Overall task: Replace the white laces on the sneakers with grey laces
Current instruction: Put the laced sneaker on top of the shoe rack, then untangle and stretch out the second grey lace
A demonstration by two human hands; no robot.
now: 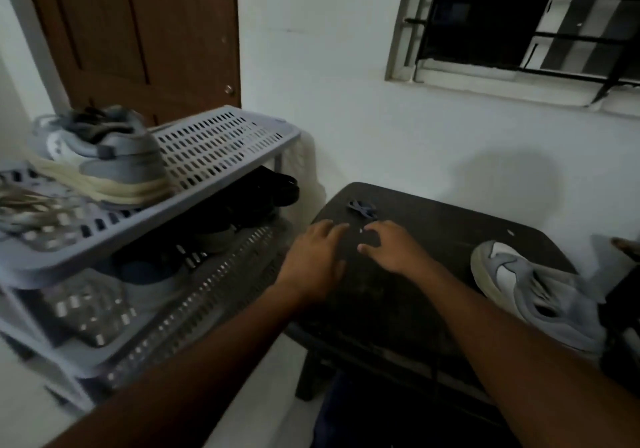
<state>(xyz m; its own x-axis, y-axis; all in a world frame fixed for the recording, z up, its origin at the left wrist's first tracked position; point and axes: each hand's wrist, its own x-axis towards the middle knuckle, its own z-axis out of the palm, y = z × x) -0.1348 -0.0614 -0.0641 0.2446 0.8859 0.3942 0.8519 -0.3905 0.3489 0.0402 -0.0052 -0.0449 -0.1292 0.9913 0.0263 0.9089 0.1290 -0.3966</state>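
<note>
Fingers of both hands reach out low over the dark bench [433, 240], loosely spread and holding nothing; the left hand [313, 257] lies flatter, the right hand [394, 250] has its thumb and forefinger parted, and a tiny pale speck between the two hands is too small to identify. Just beyond the fingertips lies a small dark bundle, likely the grey laces [362, 208], though blur hides its detail. Well to the right of the right hand, one grey sneaker [530, 292] lies tipped on the bench, its heel cut off by a dark object. Left of the left hand, a second sneaker [100, 157] sits blurred on the top shelf of a grey rack [221, 143].
</note>
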